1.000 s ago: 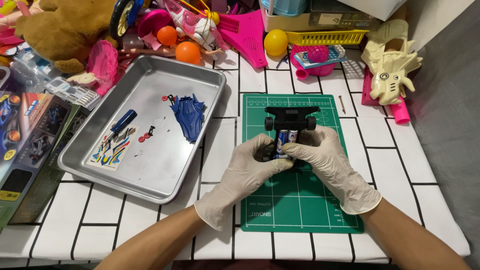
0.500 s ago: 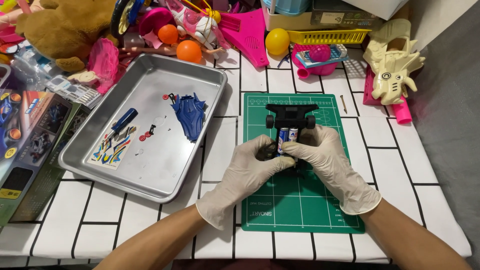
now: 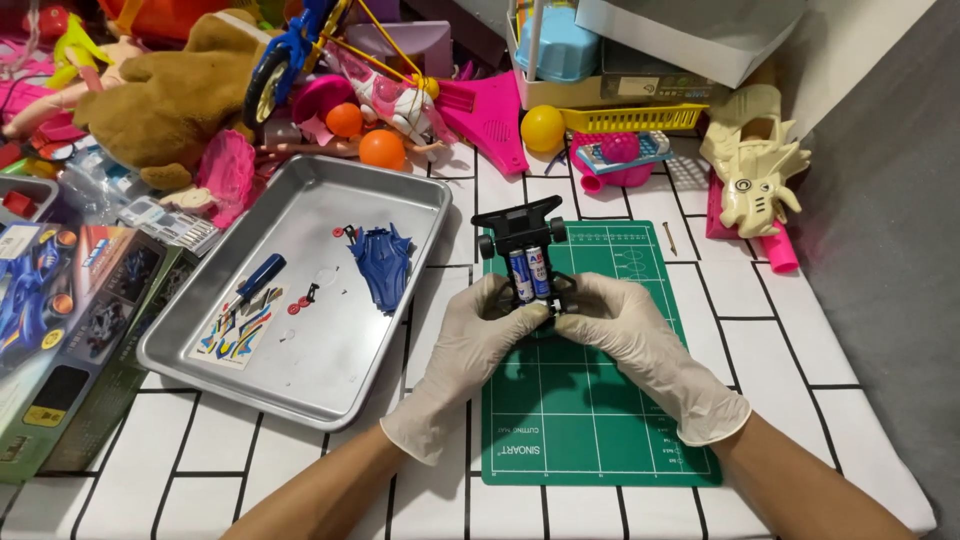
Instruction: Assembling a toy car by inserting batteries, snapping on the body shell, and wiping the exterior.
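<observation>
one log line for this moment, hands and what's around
left hand + right hand: gripping black toy car chassis, batteries up | over green cutting mat | metal tray beside

Shiny metal tray (image 3: 400, 195); matt green cutting mat (image 3: 590, 420).

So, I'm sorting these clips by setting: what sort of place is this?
Probably a home hobby table for toy model building. Both gloved hands, the left hand and the right hand, hold a black toy car chassis over a green cutting mat, beside a metal tray of small parts, with a toy pile behind.
</observation>
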